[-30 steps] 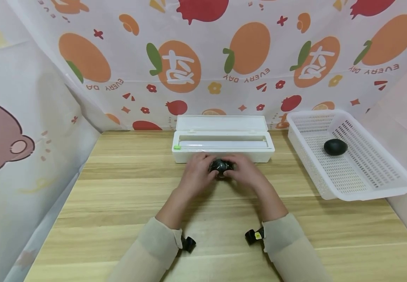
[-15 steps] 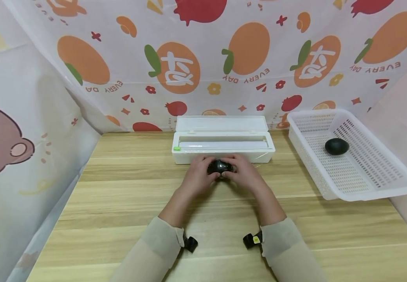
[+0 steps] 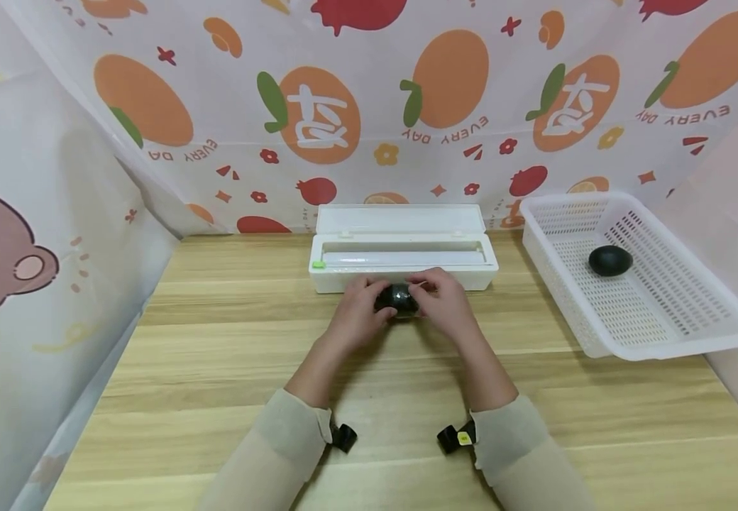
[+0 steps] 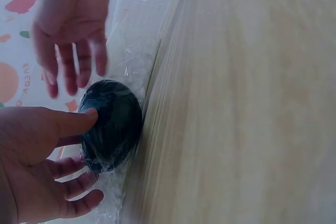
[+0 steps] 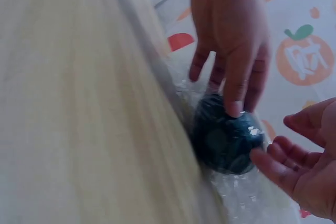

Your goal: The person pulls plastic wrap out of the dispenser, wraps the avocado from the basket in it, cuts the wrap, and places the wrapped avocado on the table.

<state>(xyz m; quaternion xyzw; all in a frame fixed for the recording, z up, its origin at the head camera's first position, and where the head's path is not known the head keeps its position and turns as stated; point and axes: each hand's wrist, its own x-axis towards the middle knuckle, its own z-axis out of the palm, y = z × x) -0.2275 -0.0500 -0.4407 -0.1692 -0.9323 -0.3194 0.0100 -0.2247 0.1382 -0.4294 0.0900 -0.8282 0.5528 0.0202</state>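
The person's left arm (image 3: 260,454) and right arm (image 3: 531,458) rise from the bottom edge of the head view in beige sleeves (image 3: 295,422), angling inward until the hands face each other near the middle. The left hand (image 3: 355,312) is set in a grip, thumb (image 4: 76,123) apart from the fingers. The right hand (image 3: 443,305) lies at the lower right of the right wrist view, fingers loosely bent, thumb clear of them

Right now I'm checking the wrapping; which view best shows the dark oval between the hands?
Left wrist: the dark oval is large, mostly unblocked, clear film around it. Right wrist: close, left hand overlapping its top. Head: small, between left hand and right hand.
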